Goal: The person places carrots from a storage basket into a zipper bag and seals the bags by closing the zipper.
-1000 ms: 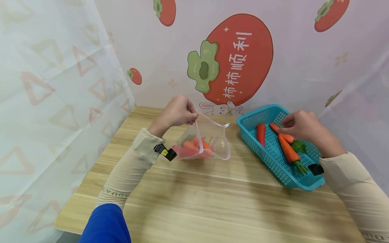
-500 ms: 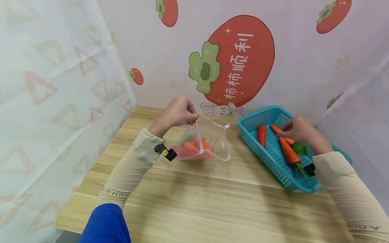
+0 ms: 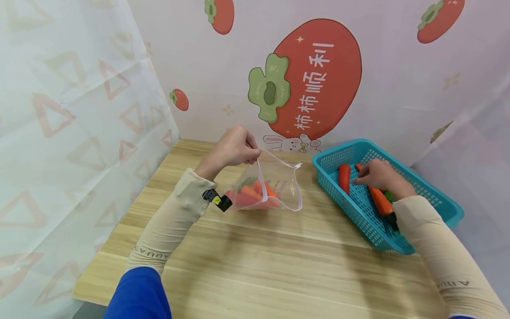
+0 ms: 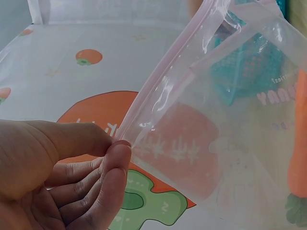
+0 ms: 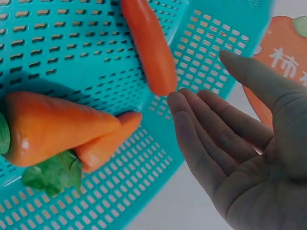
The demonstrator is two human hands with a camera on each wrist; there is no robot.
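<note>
Teal beneath, holds nearer right hand [image 3: 381, 175], thumb spread, just right of red sausage-shaped piece [image 3: 344, 178] lying front-to-back near far edge of basket [image 3: 338, 156]; pinches zip bag [image 3: 280, 177] with left hand [image 3: 235, 148].

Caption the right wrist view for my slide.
Right hand, nothing in its grasp, near a long red item that shares a turquoise basket with two orange carrots.

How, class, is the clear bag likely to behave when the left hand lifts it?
The clear bag will probably sag: it looks thin and creased. The vegetables inside lie low, so they should weigh its bottom down. Its pink-edged mouth gapes, so tipping might spill them.
</note>
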